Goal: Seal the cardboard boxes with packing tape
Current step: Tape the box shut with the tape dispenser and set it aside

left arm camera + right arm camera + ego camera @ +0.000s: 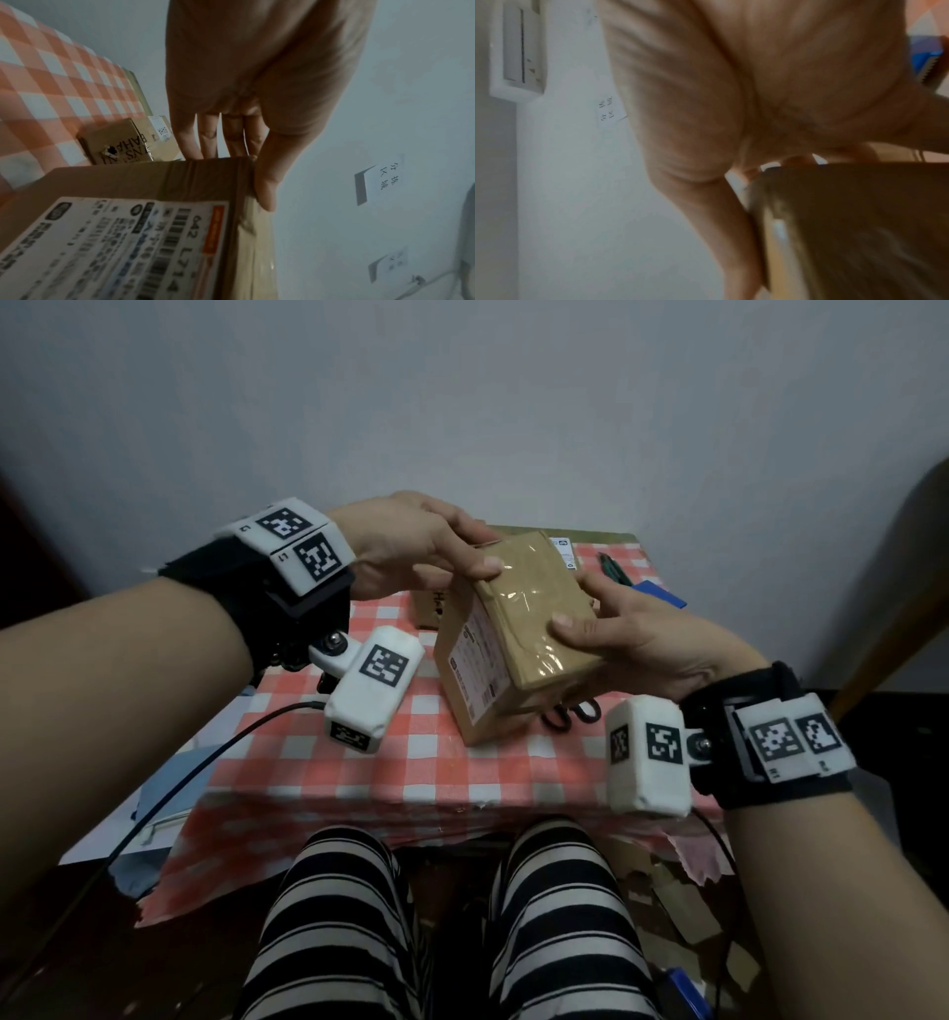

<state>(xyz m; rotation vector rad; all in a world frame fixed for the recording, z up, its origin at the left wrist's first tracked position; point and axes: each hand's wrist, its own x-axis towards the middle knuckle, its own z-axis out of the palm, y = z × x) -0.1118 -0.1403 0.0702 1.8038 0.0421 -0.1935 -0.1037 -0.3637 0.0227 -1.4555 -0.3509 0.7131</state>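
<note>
A small brown cardboard box (518, 629) is held tilted above the checked table (359, 762). Glossy clear tape (524, 598) covers its top face, and a white shipping label (472, 670) is on its left side. My left hand (436, 552) pinches the far left corner, thumb on top and fingers behind. My right hand (616, 634) grips the right side with its thumb on the taped face. In the left wrist view the left hand (257, 81) clamps the box (115, 182) above the label (128, 243). The right wrist view, blurred, shows the right hand (731, 81) on the box (859, 223).
A second cardboard box (426, 608) (115, 142) lies on the table behind the held one. Black scissors (570, 713) lie under the box's right edge. A blue toothed tool (657, 593) (926, 60) and a green pen-like item (613, 567) lie at the back right. The wall is close behind.
</note>
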